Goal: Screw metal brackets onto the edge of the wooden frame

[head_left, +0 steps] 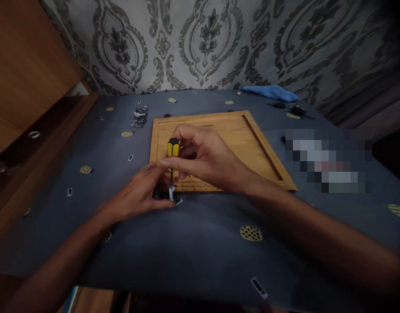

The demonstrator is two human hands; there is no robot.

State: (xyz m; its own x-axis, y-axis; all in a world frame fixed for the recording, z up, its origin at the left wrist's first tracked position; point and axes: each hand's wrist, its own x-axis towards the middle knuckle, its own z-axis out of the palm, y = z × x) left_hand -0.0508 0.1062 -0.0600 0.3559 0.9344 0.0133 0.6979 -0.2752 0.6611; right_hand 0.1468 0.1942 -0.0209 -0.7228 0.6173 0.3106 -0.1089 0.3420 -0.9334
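My right hand (203,152) is closed around the yellow-and-black handle of a screwdriver (174,150), which stands upright with its shaft pointing down. Below the shaft is a small metal hinge (171,194) at the near left corner of a wooden panel (265,150) with a raised rim. The thumb and fingers of my left hand (137,191) grip this hinge, and they hide part of it. The panel lies flat, and a row of small dark holes runs along its near edge. Where the screwdriver tip meets the hinge is too small to make out.
Several metal hardware pieces (140,116) lie in a pile beyond the panel's left side. A blue cloth (271,92) and a dark tool (291,107) are at the back right. A wooden cabinet (33,82) borders the left, and a patterned wall (167,43) stands behind.
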